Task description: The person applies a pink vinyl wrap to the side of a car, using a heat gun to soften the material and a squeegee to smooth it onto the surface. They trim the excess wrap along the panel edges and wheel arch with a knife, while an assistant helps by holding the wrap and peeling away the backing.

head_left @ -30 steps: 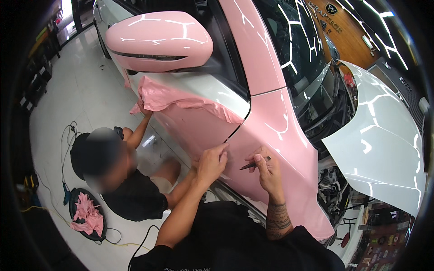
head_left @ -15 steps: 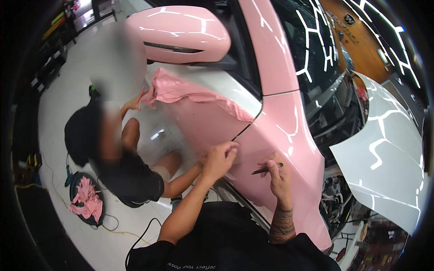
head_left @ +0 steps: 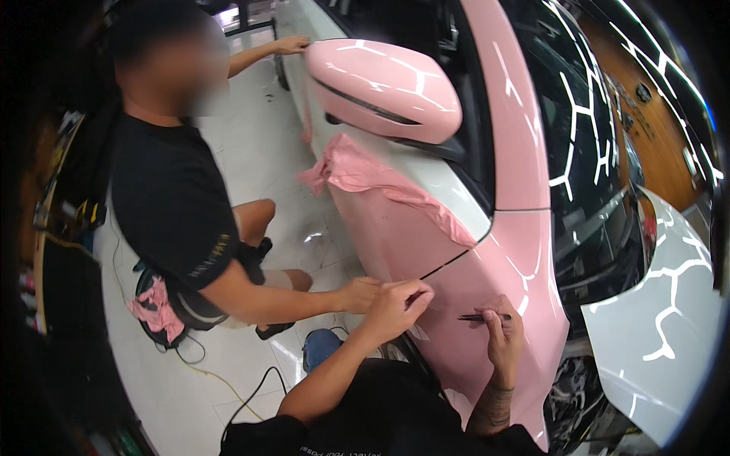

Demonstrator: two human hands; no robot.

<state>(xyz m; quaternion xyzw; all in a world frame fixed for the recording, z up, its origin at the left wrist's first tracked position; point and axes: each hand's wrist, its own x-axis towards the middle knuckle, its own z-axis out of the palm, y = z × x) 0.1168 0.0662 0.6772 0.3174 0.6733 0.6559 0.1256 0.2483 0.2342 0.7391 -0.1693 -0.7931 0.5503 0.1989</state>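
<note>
Since a moment ago the co-worker [head_left: 175, 197] has risen beside the pink car door [head_left: 395, 243], hand now by my left hand [head_left: 395, 304], its grip pinched on film at the door seam, while my right hand [head_left: 502, 334] clamps a thin blade tool [head_left: 483, 317] just right of that seam.

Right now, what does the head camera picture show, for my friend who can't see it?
The person's left hand pinches pink wrap film at a car door seam; the right hand holds a thin dark tool. A crouching co-worker's hand touches the same seam.
</note>
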